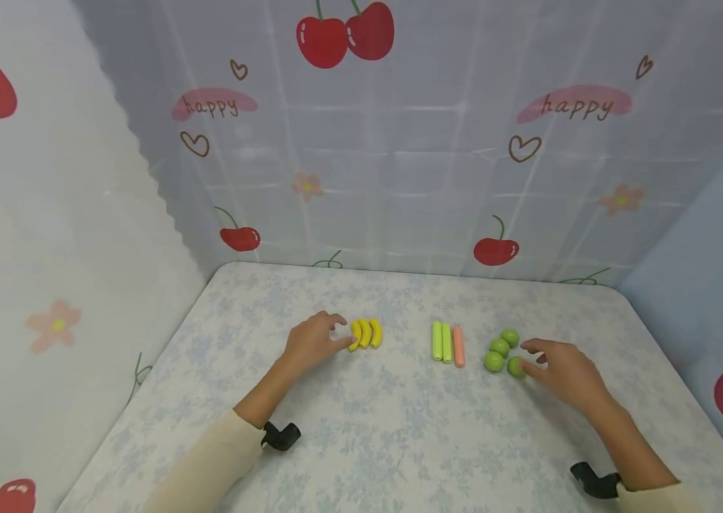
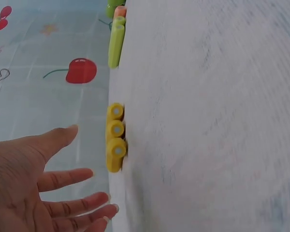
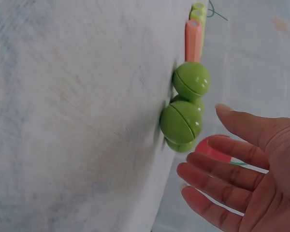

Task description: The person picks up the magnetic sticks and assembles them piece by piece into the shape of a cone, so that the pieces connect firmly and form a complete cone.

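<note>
Round green plastic-looking balls (image 3: 181,122): smooth, glossy
Curved yellow plastic-looking bananas (image 1: 365,333): smooth
Flat blue-white cloth-like tabletop (image 1: 367,434): matt

In the head view, three yellow banana-shaped pieces (image 1: 365,333) are counted near the centre of the frame. Right of centre, two light-green sticks (image 1: 437,342) and one orange stick (image 1: 459,346) are found, three sticks in all. Farther right, four green balls (image 1: 498,347) are counted. One left hand (image 1: 315,340) is shown left of centre and one right hand (image 1: 565,370) at right. Toward the bottom, two black wrist pieces (image 1: 281,436) and two cream sleeves (image 1: 214,456) are seen. Four outlined hearts (image 1: 194,144) and two "happy" labels (image 1: 214,105) are printed across the top, and three pale flowers (image 1: 307,185) are counted: upper centre, upper right and left.
</note>
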